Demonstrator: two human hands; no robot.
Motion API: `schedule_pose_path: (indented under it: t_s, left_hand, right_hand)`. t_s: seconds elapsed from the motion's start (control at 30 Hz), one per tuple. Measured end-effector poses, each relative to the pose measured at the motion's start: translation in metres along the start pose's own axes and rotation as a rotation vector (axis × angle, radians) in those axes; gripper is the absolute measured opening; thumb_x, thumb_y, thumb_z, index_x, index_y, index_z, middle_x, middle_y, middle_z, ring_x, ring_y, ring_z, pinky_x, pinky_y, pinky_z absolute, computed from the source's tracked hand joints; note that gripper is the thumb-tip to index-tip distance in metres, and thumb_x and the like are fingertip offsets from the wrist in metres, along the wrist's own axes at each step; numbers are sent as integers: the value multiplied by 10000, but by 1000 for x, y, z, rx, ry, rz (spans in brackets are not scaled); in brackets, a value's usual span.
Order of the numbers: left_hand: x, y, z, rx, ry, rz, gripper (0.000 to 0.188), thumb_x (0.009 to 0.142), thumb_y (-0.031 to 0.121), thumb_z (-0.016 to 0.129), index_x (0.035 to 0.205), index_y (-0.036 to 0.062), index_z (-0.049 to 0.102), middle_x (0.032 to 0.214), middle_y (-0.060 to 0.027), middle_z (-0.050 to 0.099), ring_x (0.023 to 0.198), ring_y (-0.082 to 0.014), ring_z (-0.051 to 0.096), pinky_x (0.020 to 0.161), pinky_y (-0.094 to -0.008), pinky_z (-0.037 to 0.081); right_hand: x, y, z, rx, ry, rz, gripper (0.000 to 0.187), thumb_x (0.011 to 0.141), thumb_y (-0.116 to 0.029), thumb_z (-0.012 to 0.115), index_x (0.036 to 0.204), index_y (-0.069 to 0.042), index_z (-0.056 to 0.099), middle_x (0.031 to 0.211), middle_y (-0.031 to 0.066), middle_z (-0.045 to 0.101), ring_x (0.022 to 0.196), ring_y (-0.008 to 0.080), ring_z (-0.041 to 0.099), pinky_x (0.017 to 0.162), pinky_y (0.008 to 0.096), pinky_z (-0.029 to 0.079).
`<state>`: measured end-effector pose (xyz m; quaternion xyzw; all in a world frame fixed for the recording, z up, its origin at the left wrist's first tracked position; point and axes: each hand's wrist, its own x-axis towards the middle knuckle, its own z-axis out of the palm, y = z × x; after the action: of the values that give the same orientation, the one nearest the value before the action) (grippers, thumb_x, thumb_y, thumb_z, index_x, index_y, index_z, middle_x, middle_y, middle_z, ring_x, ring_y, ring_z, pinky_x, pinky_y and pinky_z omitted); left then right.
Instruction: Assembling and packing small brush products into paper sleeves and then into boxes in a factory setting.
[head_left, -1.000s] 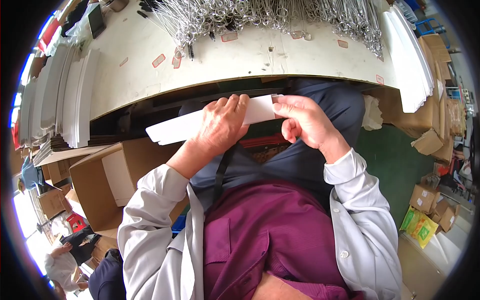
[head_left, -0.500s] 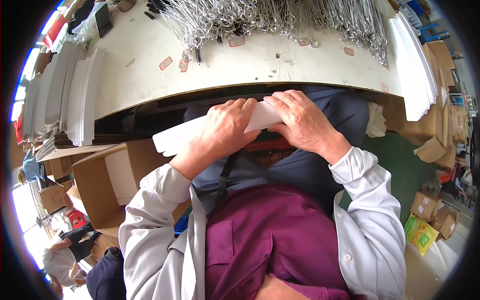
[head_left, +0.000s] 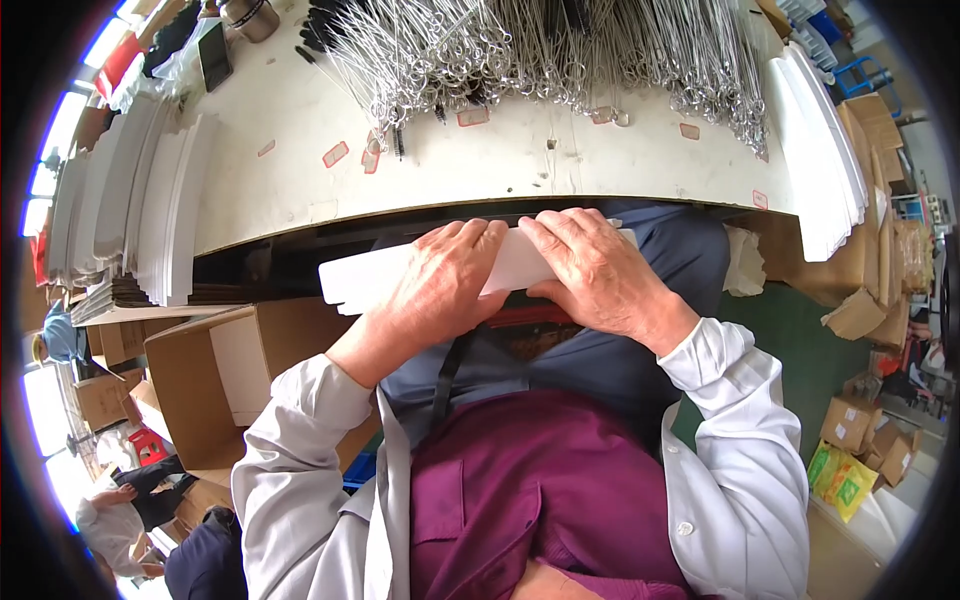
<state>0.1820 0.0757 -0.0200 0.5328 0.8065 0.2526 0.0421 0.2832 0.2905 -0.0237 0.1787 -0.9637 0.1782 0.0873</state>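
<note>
A long, narrow white carton (head_left: pixel 365 278) lies across my lap, just in front of the table's near edge. My left hand (head_left: pixel 448 275) is closed over its middle, fingers on top and thumb on the near side. Close beside it, my right hand (head_left: pixel 600 268) grips the carton's right part the same way. A loose edge shows at the carton's left end, and a small bit sticks out past my right fingers. Both palms hide much of it, so how far it is folded I cannot tell.
On the white table (head_left: pixel 270 200) lies a large heap of wire brushes (head_left: pixel 500 65) with ring ends. White flat cartons stand stacked left (head_left: pixel 130 200) and right (head_left: pixel 815 160). An open cardboard box (head_left: pixel 205 390) is at my left. Another person (head_left: pixel 115 525) is at lower left.
The table and my hands sit slightly lower in the picture. The carton lies more level, and its right end now shows beyond my right fingers. Both hands keep their hold.
</note>
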Motion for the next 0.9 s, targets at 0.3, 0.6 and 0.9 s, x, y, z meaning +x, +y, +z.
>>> schedule_pose_path:
  t_s: [0.3,0.6,0.9]
  left_hand:
    - [18,-26,-23,129,-8,-40,624,806,216,786,1318,-32,530,1197,-190,622,1140,-378,609,983,-461,475]
    - [61,-50,-12,168,69,-52,655,806,211,792,1351,-40,530,1271,-236,626,1186,-431,597,1009,-481,474]
    - [67,-51,3,180,101,-53,567,848,187,748,1321,-53,549,1267,-242,628,1158,-419,609,982,-461,491]
  right_hand:
    - [10,34,-17,-166,83,9,673,812,-273,796,1379,5,564,1285,175,612,1160,342,579,1022,432,488]
    - [36,82,-6,-156,183,33,591,812,-189,801,1371,-106,629,1294,151,643,1190,342,586,1034,441,491]
    - [30,90,7,-38,254,70,579,807,-114,791,1364,-101,633,1295,141,641,1193,357,582,1040,441,488]
